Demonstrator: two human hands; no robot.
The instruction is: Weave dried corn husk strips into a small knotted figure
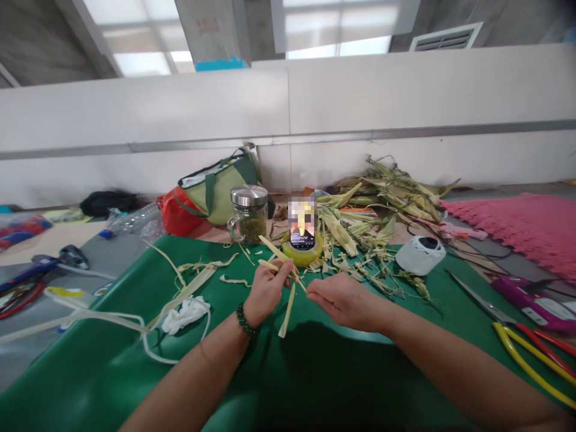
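Note:
Pale yellow corn husk strips (288,312) cross between my two hands above a green mat (279,372). My left hand (269,291), with a dark green bead bracelet at its wrist, pinches the strips where they meet. Fingers of my right hand (344,302) are closed on the end of a strip on the right side. One strip hangs down from the crossing, and others stick out to the upper left. Just beyond my hands a phone (301,231) with a lit screen leans upright in a yellow roll of tape (310,257).
Husk scraps (360,264) and a husk pile (396,192) lie behind on the right. A lidded glass jar (249,216) stands left of the phone. Scissors (508,324), a purple glue gun (535,303) and a white roll (420,255) lie right; white tissue (185,315) lies left.

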